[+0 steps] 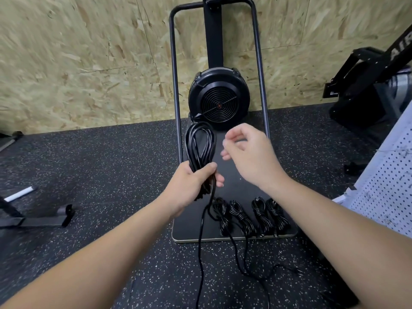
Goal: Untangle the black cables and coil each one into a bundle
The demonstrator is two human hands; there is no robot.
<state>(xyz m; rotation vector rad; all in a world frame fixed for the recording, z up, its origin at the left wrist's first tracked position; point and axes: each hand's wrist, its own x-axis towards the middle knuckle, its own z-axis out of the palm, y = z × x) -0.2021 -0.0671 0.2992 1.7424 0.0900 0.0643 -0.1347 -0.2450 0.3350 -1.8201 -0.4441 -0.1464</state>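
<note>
My left hand [196, 181] grips a black cable [200, 143] folded into several long loops that stand up above my fist. The cable's loose tail [201, 253] hangs from that hand down to the floor. My right hand [247, 152] hovers just right of the loops, fingers loosely curled and blurred, holding nothing. Several finished black cable bundles [252, 216] lie side by side on the black base plate [236, 188]. One more loose cable [256, 268] trails from the bundles across the floor.
A black fan machine [219, 100] with a tall metal frame [175, 85] stands on the plate against the chipboard wall. Black gym equipment [365, 85] stands at right, a white perforated panel [385, 188] at the right edge, and a metal foot [42, 219] at left on speckled rubber flooring.
</note>
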